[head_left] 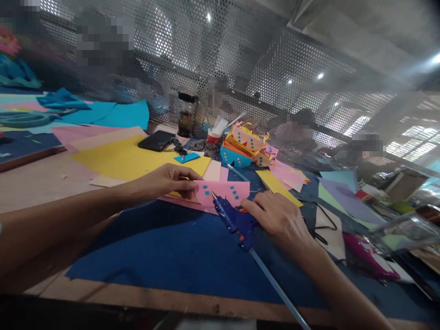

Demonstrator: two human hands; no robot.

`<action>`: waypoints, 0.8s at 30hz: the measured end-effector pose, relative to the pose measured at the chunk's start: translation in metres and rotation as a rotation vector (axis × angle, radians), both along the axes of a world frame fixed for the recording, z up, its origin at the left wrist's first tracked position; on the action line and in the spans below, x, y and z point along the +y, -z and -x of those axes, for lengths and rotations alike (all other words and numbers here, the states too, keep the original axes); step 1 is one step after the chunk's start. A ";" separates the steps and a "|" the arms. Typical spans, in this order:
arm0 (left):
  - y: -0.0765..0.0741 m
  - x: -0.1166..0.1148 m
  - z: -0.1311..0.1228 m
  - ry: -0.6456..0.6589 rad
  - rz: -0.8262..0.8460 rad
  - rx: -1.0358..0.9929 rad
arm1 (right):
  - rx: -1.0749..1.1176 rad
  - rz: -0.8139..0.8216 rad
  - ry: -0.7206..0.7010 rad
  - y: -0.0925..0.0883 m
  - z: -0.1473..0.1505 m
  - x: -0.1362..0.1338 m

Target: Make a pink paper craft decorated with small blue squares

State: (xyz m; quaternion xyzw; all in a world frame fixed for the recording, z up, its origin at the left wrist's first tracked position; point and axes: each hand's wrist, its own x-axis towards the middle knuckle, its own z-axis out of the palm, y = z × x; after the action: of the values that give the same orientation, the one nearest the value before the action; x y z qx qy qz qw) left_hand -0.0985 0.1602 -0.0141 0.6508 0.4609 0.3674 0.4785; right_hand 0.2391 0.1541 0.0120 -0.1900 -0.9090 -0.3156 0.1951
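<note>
My left hand (pixel 180 181) pinches the left end of a pink paper strip (pixel 222 189) and holds it up over the table. Small blue squares are stuck on the strip in two groups. In my right hand (pixel 280 213) is a blue hot glue gun (pixel 233 220), its fingers wrapped around the handle and partly hidden. The nozzle points up and left, in front of the strip; I cannot tell whether it touches the paper. A long clear glue stick (pixel 275 286) sticks out of the gun's back end toward the front edge.
Folded paper pieces with small squares (pixel 242 146) are stacked at the back, beside a red cup (pixel 213 135) and a dark bottle (pixel 186 114). A black phone (pixel 157 140) lies on yellow paper (pixel 113 160). To the right are a magenta tool (pixel 371 254) and a clear box (pixel 409 231).
</note>
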 end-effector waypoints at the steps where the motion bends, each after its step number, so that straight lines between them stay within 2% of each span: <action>1: 0.000 0.000 0.000 -0.006 0.007 0.003 | 0.006 0.015 -0.003 0.001 -0.001 0.000; 11: 0.003 0.004 0.005 -0.059 -0.002 0.001 | 0.046 0.311 -0.037 0.024 0.003 -0.004; 19: 0.001 0.002 0.002 -0.092 -0.013 0.007 | 0.163 0.620 0.016 0.031 0.001 0.000; 24: -0.002 0.000 0.000 -0.115 -0.018 0.025 | 0.170 0.657 0.013 0.033 0.002 0.000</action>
State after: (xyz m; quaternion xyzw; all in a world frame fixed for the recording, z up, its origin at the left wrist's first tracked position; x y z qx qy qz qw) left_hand -0.0984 0.1603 -0.0119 0.6322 0.5002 0.3903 0.4447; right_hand 0.2376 0.1537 -0.0210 -0.2740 -0.9414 0.0098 0.1964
